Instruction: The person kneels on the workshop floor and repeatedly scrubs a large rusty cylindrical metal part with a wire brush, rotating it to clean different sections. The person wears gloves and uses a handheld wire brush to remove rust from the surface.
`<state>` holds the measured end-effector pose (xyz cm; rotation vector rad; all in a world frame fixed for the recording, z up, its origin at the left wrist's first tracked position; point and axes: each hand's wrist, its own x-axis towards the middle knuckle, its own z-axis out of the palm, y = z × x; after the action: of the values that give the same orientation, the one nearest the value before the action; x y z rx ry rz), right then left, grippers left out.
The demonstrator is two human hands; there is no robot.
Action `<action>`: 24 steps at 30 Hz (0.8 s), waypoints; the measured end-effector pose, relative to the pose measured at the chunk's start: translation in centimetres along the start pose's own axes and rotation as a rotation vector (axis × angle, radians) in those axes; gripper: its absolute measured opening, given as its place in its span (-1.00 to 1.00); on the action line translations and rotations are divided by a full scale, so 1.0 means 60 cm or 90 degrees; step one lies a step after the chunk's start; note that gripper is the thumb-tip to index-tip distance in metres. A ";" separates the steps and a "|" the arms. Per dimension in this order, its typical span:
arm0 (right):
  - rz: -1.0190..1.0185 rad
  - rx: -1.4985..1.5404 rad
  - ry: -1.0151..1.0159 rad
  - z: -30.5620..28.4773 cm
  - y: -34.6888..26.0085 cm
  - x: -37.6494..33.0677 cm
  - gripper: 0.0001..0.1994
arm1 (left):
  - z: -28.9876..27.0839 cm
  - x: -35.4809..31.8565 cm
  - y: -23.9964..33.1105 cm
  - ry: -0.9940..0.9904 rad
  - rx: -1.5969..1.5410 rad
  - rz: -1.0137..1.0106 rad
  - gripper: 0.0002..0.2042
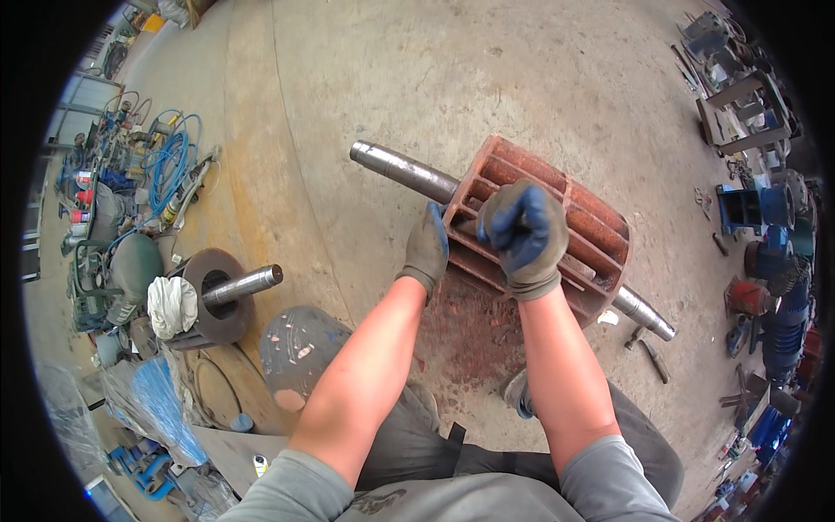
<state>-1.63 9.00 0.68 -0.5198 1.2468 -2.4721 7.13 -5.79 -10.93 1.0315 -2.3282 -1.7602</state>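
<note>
A rusty red-brown ribbed drum (600,222) lies on the floor in front of me, with a bare steel shaft (404,170) sticking out of both ends. Both hands wear grey work gloves with blue palms. My left hand (426,248) rests against the drum's left end rim near the shaft, fingers stretched out. Above the ribs, my right hand (526,235) is closed with its fingers curled; a short greyish piece shows at its left side, but what it grips is hidden. Reddish rust flakes (465,348) cover the floor below the drum.
A hammer (657,359) lies right of the shaft's near end. At left stand a dark ring-shaped part with a steel shaft (243,285), a white cloth bundle (172,307) and a coiled blue hose (170,170). Motors and metal parts (778,296) line the right side.
</note>
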 end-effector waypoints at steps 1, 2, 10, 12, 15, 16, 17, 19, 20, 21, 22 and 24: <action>-0.004 0.099 0.011 -0.001 0.003 0.001 -0.49 | 0.001 -0.006 0.002 0.020 -0.043 -0.010 -0.33; 0.008 0.207 0.056 -0.003 0.003 0.002 -0.48 | 0.004 -0.011 0.004 0.039 -0.091 -0.035 -0.32; 0.037 0.000 -0.015 0.004 -0.013 0.004 -0.47 | 0.003 -0.005 -0.010 0.011 -0.054 0.048 -0.35; -0.096 0.171 -0.015 0.006 -0.013 0.004 -0.49 | 0.007 0.004 -0.017 0.014 -0.110 0.036 -0.35; -0.061 0.125 -0.026 0.002 -0.010 0.003 -0.52 | 0.013 0.011 -0.022 0.013 -0.164 0.032 -0.36; -0.050 0.107 -0.044 0.001 -0.006 0.004 -0.51 | 0.014 0.013 -0.021 0.016 -0.138 0.035 -0.37; -0.002 -0.009 -0.034 -0.004 -0.004 0.003 -0.51 | 0.014 0.012 -0.020 0.023 -0.118 0.019 -0.37; -0.059 0.146 0.038 -0.011 0.001 0.001 -0.50 | 0.014 0.010 -0.014 0.014 -0.139 0.033 -0.37; -0.052 0.200 0.076 -0.014 0.002 0.001 -0.50 | 0.013 0.007 -0.012 0.015 -0.162 0.034 -0.38; -0.116 0.275 0.040 -0.017 0.003 -0.002 -0.49 | 0.013 0.007 -0.008 0.022 -0.157 0.018 -0.38; -0.163 0.317 0.017 -0.020 0.002 -0.003 -0.48 | 0.014 0.003 -0.005 0.033 -0.161 0.006 -0.38; -0.169 0.229 -0.006 -0.024 0.002 -0.006 -0.49 | 0.013 0.003 0.001 0.037 -0.165 0.006 -0.38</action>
<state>-1.97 10.08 -0.25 -0.6294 0.7399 -2.8233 6.65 -5.24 -11.23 1.0122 -1.9998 -1.9344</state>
